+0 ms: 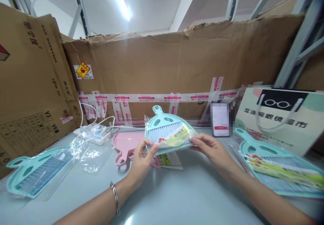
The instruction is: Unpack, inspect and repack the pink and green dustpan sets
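Observation:
A mint-green dustpan and brush set (164, 125), with pale blue bristles and a yellow-green label, is raised above the table in both hands, its handle pointing away from me. My left hand (144, 159) pinches its near left corner. At the right corner, my right hand (209, 149) grips it between thumb and fingers. Behind my left hand lies a pink dustpan (128, 142), partly hidden. A printed label card (170, 160) rests on the table beneath the raised set.
Another mint set in clear plastic (40, 171) lies at left, and more are at right (280, 164). A crumpled plastic bag (91, 150) lies near a white power strip (97, 135). A phone (220, 118) and a paper bag (275, 123) stand before the cardboard wall (152, 66).

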`<state>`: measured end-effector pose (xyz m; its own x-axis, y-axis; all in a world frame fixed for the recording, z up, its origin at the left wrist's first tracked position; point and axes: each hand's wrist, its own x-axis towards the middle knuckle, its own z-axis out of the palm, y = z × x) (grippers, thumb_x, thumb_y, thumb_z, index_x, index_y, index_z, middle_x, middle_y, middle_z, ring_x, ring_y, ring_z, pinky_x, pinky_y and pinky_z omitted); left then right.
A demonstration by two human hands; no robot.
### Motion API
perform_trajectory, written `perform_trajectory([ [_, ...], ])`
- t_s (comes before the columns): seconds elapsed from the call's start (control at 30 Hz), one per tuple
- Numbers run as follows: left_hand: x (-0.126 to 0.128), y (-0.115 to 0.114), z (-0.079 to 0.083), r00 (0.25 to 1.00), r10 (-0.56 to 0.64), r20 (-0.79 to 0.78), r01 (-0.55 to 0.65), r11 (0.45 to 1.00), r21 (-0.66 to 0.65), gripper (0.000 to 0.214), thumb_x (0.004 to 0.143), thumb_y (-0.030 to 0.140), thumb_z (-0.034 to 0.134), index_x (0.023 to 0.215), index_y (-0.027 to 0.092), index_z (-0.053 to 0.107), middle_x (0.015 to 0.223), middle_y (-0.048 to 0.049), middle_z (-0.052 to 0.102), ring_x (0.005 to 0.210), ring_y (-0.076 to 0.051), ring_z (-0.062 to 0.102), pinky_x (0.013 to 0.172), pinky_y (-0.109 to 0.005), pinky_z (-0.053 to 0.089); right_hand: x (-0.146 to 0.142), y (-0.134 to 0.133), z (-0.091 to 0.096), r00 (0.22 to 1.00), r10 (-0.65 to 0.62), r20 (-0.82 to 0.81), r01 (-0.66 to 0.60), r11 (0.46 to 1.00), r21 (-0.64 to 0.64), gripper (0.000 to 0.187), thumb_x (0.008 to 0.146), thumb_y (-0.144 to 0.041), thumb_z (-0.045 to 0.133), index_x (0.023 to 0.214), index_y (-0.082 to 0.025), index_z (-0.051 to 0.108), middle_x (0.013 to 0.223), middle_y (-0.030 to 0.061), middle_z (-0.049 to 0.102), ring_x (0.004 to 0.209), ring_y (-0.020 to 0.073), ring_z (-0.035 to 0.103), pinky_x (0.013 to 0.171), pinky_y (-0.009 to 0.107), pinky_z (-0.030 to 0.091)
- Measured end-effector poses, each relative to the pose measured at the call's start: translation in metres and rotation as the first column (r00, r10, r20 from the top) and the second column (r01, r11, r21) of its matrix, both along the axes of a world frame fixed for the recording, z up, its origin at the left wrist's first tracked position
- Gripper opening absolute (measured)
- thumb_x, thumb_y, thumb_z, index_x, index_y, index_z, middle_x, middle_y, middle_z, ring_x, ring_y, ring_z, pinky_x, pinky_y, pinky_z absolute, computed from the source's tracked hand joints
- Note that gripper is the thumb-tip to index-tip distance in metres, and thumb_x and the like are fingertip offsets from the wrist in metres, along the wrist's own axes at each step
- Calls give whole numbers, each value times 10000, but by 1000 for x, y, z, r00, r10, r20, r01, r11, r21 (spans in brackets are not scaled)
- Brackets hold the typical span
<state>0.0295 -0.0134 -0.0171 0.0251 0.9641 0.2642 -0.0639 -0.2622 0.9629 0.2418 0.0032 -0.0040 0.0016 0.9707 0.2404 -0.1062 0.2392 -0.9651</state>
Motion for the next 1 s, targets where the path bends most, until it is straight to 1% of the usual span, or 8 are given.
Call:
perform_trajectory([
  [0.13, -3, 5, -3, 995, -45, 85, 46, 999, -10, 268, 787, 429, 555, 754, 191, 436, 732, 36, 505, 631, -93, 547, 547, -212, 484, -1, -1, -4, 990, 71, -121, -79, 995, -58, 242, 652, -423, 708, 684, -184, 686, 761, 6, 654, 767, 136, 583, 756, 267, 493],
  [0.27, -10, 10, -5, 986, -142, 89, 142, 990, 3, 276, 773, 427, 577, 890, 205, 461, 959, -7, 546, 730, -111, 584, 635, -248, 509, 2, -2, -4, 964, 211, -163, -228, 969, -94, 244, 674, -420, 696, 796, -209, 714, 868, 31, 668, 854, 166, 589, 810, 313, 480],
  [0.33, -12, 10, -5, 973, -214, 90, 216, 976, -12, 352, 743, 452, 603, 958, 225, 440, 1036, -26, 545, 749, -131, 601, 620, -265, 517, 4, -2, -4, 962, 242, -128, -254, 963, -89, 243, 676, -430, 692, 772, -208, 717, 865, 39, 662, 878, 177, 579, 833, 323, 465],
  [0.43, -13, 10, -3, 946, -300, 125, 306, 952, -31, 509, 658, 549, 637, 991, 236, 412, 1011, -50, 578, 756, -181, 619, 559, -281, 520, 8, -1, -5, 977, 215, -2, -215, 976, -30, 246, 689, -457, 670, 750, -223, 716, 836, 32, 637, 863, 182, 565, 847, 335, 442],
  [0.53, -11, 10, 4, 922, -312, 228, 340, 935, -97, 503, 698, 638, 516, 973, 231, 411, 977, -61, 593, 753, -202, 624, 518, -292, 518, 9, -2, -6, 972, 121, 203, -141, 986, 84, 239, 735, -461, 621, 759, -243, 715, 834, 29, 623, 888, 194, 545, 884, 348, 404],
  [0.7, -10, 9, 11, 956, -219, 195, 258, 945, -200, 348, 735, 378, 611, 966, 250, 385, 824, -6, 613, 633, -146, 608, 503, -276, 516, 3, -8, 0, 931, 6, 365, -87, 975, 204, 300, 778, -491, 542, 748, -240, 703, 786, 37, 629, 894, 217, 540, 871, 359, 411],
  [0.83, -8, 6, 9, 982, -132, 135, 159, 963, -216, 401, 708, 392, 637, 982, 237, 388, 829, -37, 630, 616, -187, 625, 468, -309, 512, -2, -11, 0, 908, -13, 419, -100, 964, 247, 320, 789, -494, 517, 735, -229, 689, 793, 43, 608, 843, 211, 555, 823, 360, 442],
  [1.0, -8, 8, 5, 981, 64, 182, -41, 991, -125, 446, 705, 338, 644, 1091, 235, 446, 1004, -56, 612, 738, -160, 634, 600, -275, 520, -6, -14, -4, 902, -14, 432, -122, 951, 285, 297, 805, -456, 513, 730, -224, 681, 804, 45, 586, 815, 198, 564, 797, 342, 452],
])
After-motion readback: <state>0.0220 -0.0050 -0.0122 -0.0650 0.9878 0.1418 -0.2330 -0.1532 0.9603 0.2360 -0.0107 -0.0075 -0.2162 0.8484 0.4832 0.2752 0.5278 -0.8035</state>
